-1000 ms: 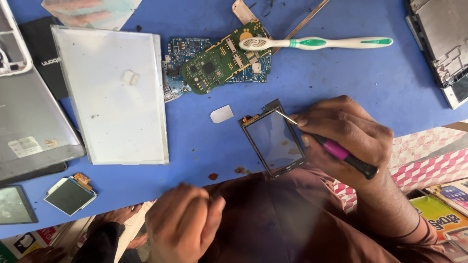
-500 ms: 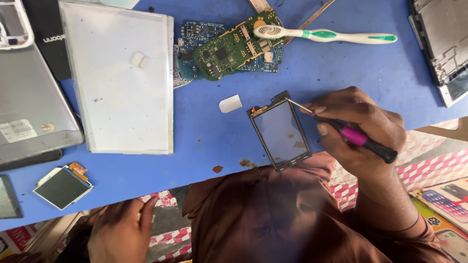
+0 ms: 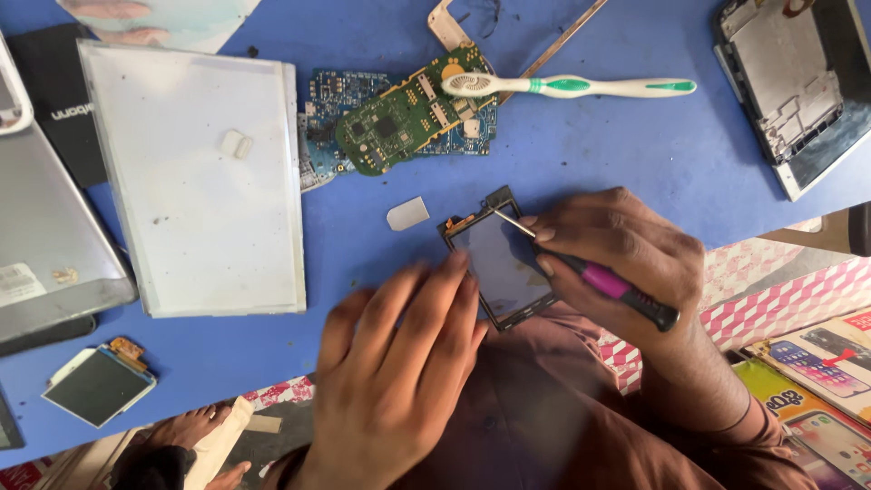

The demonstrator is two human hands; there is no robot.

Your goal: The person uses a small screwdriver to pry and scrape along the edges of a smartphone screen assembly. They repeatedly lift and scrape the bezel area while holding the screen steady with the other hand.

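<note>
A blue table (image 3: pixel 635 172) fills the view. At about nine o'clock lies a large white rectangular panel (image 3: pixel 195 177), matte and flat, with a grey metal casing (image 3: pixel 45 236) beside it at the left edge. At two o'clock sits an opened grey device shell (image 3: pixel 789 82) with bare metal inside. At twelve o'clock a green circuit board (image 3: pixel 404 118) rests on a blue one, and a white and green toothbrush (image 3: pixel 567 86) lies with its bristle head on them. At four o'clock, off the table's edge, lie glossy printed boxes (image 3: pixel 817 390) in yellow, green and pink.

Near the centre lies the small dark screen frame (image 3: pixel 499 259), close to the table's near edge. The right hand (image 3: pixel 626 259) is clenched around a pink-handled screwdriver (image 3: pixel 603 277), its thin metal tip touching the frame's upper edge. The left hand (image 3: pixel 399 363) is released, fingers spread flat, fingertips touching the frame's left side. At eight o'clock lies a small loose display (image 3: pixel 98 386); a small white chip (image 3: pixel 408 213) lies just left of the frame.
</note>
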